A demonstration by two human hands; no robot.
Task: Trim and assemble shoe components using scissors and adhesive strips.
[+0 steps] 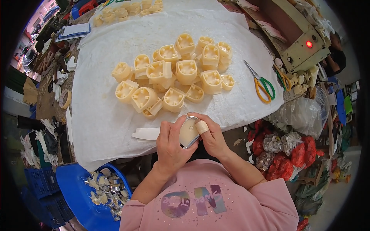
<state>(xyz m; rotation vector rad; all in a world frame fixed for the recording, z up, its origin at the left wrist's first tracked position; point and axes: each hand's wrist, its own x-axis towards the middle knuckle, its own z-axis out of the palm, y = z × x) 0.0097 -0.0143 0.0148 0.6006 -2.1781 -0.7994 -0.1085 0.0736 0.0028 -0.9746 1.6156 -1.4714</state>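
Just past the table's near edge I hold a rounded cream part with a shiny silver rim (189, 133) between both hands. My left hand (170, 144) is closed round its left side and lower edge. My right hand (211, 138) grips its right and upper edge; a pale tape wrap (202, 127) covers one finger. Beside my left hand lies a flat white strip (146, 134). Beyond my hands, several cream plastic cups (187, 72) with small inner posts are heaped on the white sheet (104, 115).
Scissors with green and orange handles (263, 85) lie at the right. A machine box with a lit red lamp (304, 50) stands behind them. At lower left, a blue basin (73, 184) holds silver-edged pieces. A tape roll (65, 99) lies left; red bags (283, 165) sit at right.
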